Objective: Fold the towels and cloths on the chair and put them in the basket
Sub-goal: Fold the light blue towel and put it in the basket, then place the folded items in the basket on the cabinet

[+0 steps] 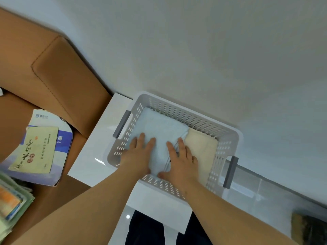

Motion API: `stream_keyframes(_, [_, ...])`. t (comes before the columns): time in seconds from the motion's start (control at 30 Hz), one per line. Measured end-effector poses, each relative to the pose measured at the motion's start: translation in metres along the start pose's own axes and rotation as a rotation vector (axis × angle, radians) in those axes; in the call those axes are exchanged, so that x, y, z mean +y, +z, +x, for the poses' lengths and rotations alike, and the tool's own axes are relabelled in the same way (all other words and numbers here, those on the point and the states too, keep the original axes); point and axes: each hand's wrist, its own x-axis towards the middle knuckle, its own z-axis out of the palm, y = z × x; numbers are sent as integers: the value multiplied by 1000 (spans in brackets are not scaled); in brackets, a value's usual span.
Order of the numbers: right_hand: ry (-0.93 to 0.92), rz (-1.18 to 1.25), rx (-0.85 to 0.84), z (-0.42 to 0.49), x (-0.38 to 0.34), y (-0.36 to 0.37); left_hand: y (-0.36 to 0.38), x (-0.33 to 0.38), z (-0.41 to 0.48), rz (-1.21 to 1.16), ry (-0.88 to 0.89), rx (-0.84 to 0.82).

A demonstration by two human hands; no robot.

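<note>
A white perforated basket (178, 110) with grey handles stands on a small white table. Inside it lies a folded pale blue towel (162, 126) on the left and a folded cream towel (203, 147) on the right. My left hand (139, 154) rests flat on the blue towel's near left part, fingers spread. My right hand (180, 160) presses flat on the blue towel's right edge, beside the cream towel. Neither hand grips anything.
A brown leather chair (58, 76) stands at the left, with paper bags and booklets (40, 147) and a pile of cloths (12, 202) on its seat. The white table (95, 152) stands against a pale wall. A dark object (307, 227) sits at the lower right.
</note>
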Motion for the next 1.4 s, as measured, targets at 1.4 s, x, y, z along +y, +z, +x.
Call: stream_keyframes(1.4, [31, 998, 487, -419, 217, 13, 123, 315, -352, -899, 183, 640])
